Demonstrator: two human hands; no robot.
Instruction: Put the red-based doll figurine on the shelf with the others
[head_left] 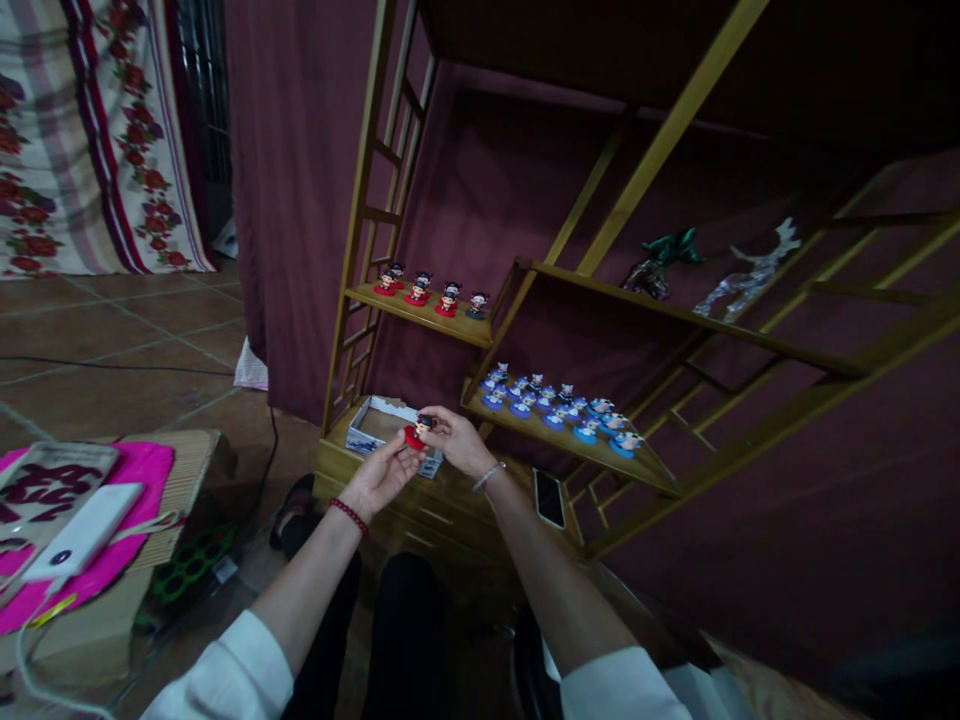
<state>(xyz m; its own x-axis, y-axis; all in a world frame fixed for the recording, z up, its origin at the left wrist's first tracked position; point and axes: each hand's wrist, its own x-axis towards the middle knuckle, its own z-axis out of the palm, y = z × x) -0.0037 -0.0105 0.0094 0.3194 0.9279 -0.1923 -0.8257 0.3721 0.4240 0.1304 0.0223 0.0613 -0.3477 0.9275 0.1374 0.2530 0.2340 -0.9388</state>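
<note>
Both hands hold one small black-haired figurine (pixel 422 428) with a round red base, above an open cardboard box (pixel 367 432). My left hand (pixel 381 478) pinches the red base from below left. The fingers of my right hand (pixel 461 440) close on the figurine's head from the right. Similar figurines (pixel 418 289), most on red bases and one on a dark base, stand on the upper left shelf (pixel 457 325). On the lower shelf (pixel 637 465) several figurines (pixel 553 416) with blue and purple bases stand in rows.
A phone (pixel 549 498) lies on the cabinet top right of the box. Green and clear ornaments (pixel 664 262) stand on the upper right shelf. Wooden posts (pixel 360 200) frame the unit. At left, a white power bank (pixel 86 530) with a cable rests on a pink mat (pixel 154 470).
</note>
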